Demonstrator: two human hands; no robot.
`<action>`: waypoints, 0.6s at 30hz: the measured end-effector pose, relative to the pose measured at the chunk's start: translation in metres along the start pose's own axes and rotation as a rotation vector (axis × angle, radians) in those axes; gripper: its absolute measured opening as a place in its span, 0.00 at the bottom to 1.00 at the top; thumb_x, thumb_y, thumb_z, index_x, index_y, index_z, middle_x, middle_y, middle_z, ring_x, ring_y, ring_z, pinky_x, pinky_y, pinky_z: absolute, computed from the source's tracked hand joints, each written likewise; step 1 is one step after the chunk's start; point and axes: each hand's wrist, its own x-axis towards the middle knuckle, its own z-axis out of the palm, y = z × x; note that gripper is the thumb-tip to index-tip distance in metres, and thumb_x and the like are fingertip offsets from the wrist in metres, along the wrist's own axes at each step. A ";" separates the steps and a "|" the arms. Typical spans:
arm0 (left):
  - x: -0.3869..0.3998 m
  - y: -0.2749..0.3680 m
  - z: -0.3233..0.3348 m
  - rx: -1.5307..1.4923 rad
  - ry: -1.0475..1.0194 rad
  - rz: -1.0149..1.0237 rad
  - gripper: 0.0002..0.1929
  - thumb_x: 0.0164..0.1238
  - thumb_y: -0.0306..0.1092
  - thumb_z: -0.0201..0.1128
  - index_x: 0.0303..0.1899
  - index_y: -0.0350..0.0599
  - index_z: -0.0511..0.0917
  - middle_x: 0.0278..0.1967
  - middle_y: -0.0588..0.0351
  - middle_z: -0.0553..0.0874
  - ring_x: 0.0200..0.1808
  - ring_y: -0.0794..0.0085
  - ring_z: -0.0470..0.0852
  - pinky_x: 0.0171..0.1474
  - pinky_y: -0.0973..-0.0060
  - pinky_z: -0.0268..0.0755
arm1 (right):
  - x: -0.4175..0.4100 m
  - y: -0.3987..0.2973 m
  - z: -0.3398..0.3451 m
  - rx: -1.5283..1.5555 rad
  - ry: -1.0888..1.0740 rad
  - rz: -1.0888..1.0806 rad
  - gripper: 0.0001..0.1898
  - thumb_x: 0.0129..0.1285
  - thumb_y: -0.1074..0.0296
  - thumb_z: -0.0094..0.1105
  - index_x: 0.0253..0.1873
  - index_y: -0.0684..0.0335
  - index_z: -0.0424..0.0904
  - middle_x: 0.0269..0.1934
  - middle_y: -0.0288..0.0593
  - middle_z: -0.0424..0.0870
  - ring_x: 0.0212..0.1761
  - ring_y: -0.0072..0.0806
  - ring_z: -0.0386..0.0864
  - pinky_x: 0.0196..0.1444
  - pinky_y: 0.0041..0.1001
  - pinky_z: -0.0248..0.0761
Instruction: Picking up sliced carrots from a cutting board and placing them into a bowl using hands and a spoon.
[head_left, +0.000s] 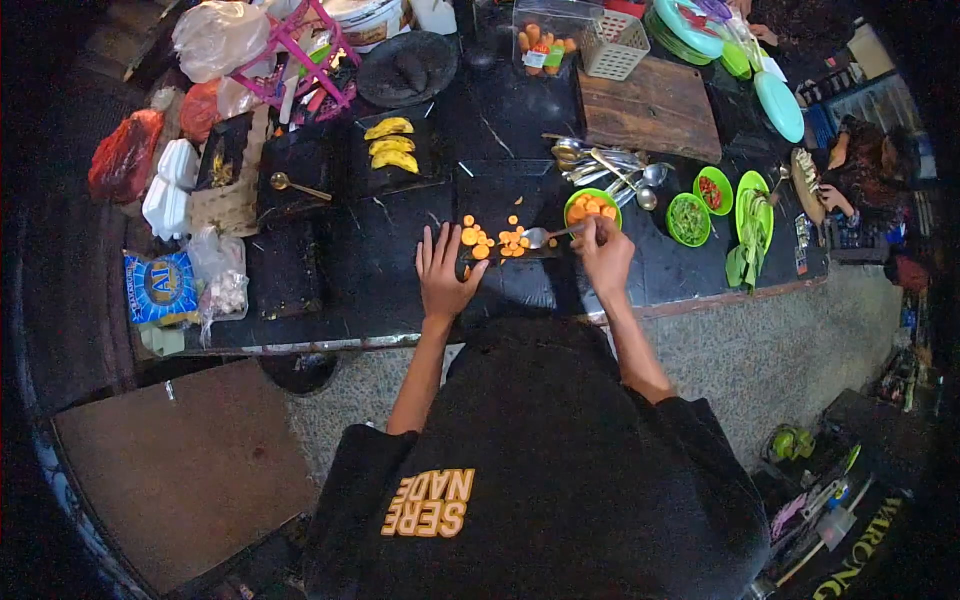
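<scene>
My right hand (606, 259) grips the handle of a metal spoon (537, 238), whose bowl touches a group of carrot slices (514, 241) on a dark tray (510, 180). A second group of carrot slices (477, 238) lies to the left, beside my left hand (444, 277). That hand rests spread at the tray's near left corner and holds nothing. Just beyond my right hand stands a green bowl (568, 223) filled with carrot pieces (590, 206), partly covered by the hand.
Several spoons (611, 166) lie behind the bowl, before a wooden board (649, 105). Green bowls with chopped greens (688, 217) and red pieces (710, 193) stand right. Bananas (392, 145) lie on a tray at left. Another person's hands (836, 199) hold a round board at far right.
</scene>
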 end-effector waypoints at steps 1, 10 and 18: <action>0.000 0.000 0.000 0.001 -0.003 0.002 0.44 0.70 0.53 0.81 0.82 0.43 0.77 0.83 0.41 0.76 0.88 0.34 0.64 0.86 0.35 0.55 | -0.004 -0.001 0.004 0.078 -0.022 0.129 0.12 0.85 0.67 0.64 0.56 0.72 0.89 0.33 0.54 0.95 0.31 0.34 0.96 0.33 0.35 0.87; 0.000 -0.002 0.002 0.007 -0.019 0.000 0.44 0.69 0.55 0.81 0.81 0.43 0.77 0.83 0.41 0.76 0.88 0.34 0.63 0.86 0.34 0.56 | -0.023 0.004 0.050 0.468 -0.127 0.354 0.15 0.88 0.67 0.61 0.60 0.78 0.87 0.39 0.51 0.94 0.33 0.32 0.96 0.34 0.30 0.91; -0.002 -0.002 0.002 -0.005 -0.026 -0.015 0.45 0.69 0.55 0.81 0.82 0.43 0.76 0.84 0.42 0.75 0.88 0.34 0.63 0.86 0.33 0.54 | -0.020 0.005 0.050 0.501 -0.176 0.412 0.17 0.89 0.66 0.60 0.64 0.78 0.85 0.41 0.51 0.94 0.32 0.31 0.95 0.34 0.29 0.90</action>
